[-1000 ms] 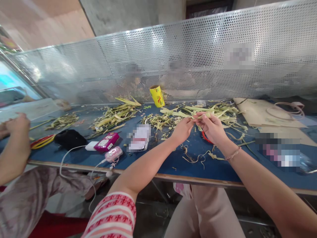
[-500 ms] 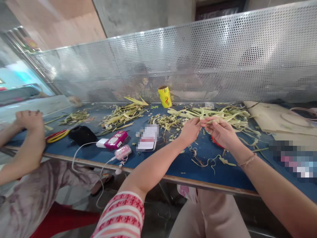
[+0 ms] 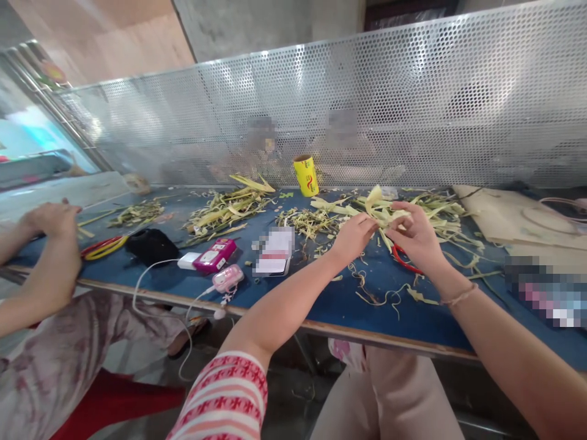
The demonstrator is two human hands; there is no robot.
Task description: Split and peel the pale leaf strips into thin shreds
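The left hand and right hand grasp pale leaf strips in a close-set pinching grip, seemingly for fine control.

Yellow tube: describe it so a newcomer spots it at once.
Find the perforated screen behind the blue table. Near the screen's foot, beyond and leftward of the left hand, the tube stands behind a low heap of leaf scraps. Its bright yellow side with red markings and its open round top set it apart from the pale scraps.
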